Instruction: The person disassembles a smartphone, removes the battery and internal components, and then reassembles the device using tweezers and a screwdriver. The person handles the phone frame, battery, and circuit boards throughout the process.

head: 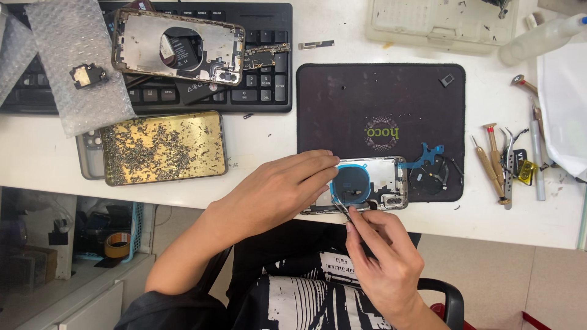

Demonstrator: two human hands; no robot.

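Head view: an opened phone shell [373, 183] lies on the near edge of a dark mat [379, 98] on the white tabletop [269, 140], with a round black coil [351, 183] edged in blue showing inside it. The left hand [275, 186] lies flat across the shell's left end, fingers stretched out and pressing down on it; its grip is not closed around anything, it only steadies the shell. The right hand [382, 250] comes up from below with its grip pinched on thin metal tweezers [341, 211], whose tips meet the shell's near edge just under the coil.

By the look of it, the step in hand is fine work on a small part inside the shell, near the coil. The next move seems to call for a steady tip and firm pressure from the left hand so the shell does not slide off the mat's edge.

A loose blue flex part [428, 156] lies just beside the shell on the right. Further off are a gold tray of tiny screws [162, 146], a second stripped phone frame [177, 46] on a black keyboard [269, 55], and screwdrivers [492, 162] well to the right.
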